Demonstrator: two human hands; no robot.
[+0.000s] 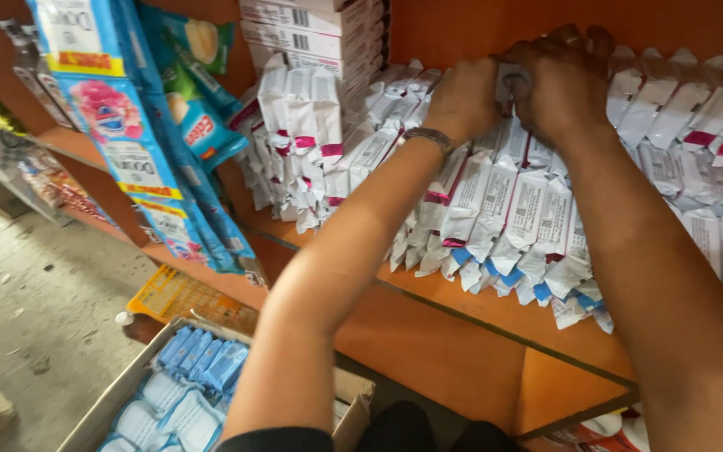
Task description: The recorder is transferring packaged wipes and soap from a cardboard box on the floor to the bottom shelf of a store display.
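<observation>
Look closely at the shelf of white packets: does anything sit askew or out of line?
Yes. The white packets below the left hand and right hand lean and overlap unevenly, and a few blue-tipped ones stick out past the orange shelf edge. The packets at the far right stand in a neater row.

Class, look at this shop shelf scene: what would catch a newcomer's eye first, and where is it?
Two hands, left and right, meet at the top centre, pressing into a long row of white packets on an orange shelf. At upper left hang blue sachet strips. At the bottom left, a cardboard box holds blue and white packs.
</observation>
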